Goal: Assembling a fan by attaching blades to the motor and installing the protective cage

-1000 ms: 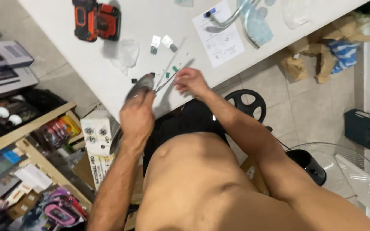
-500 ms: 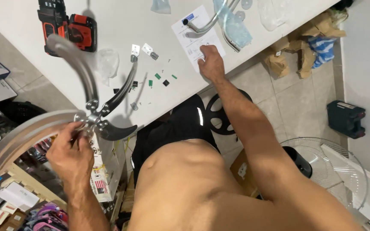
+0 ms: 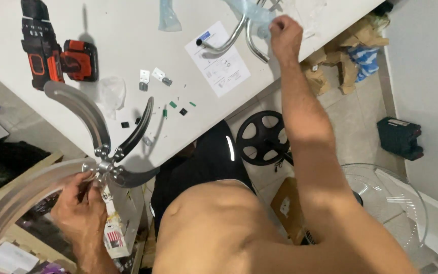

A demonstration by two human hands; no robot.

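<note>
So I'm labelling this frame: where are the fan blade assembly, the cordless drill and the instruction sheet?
fan blade assembly (image 3: 105, 165), head view, on its metal hub.
cordless drill (image 3: 44, 56), head view, on its body.
instruction sheet (image 3: 221, 66), head view, on the paper's middle.

I am getting a single view, from the camera riding on the person's head, and it is looking steeply down along the bare torso filling the bottom of the frame. The white tabletop (image 3: 128, 61) is running slantwise across the upper left and top, quite near. The left hand (image 3: 79, 205) is sitting close at the lower left; the right hand (image 3: 285, 33) is reaching far to the top centre. Tiled floor (image 3: 351, 132) is showing down the right side. No second view is sharing this scene.
</note>
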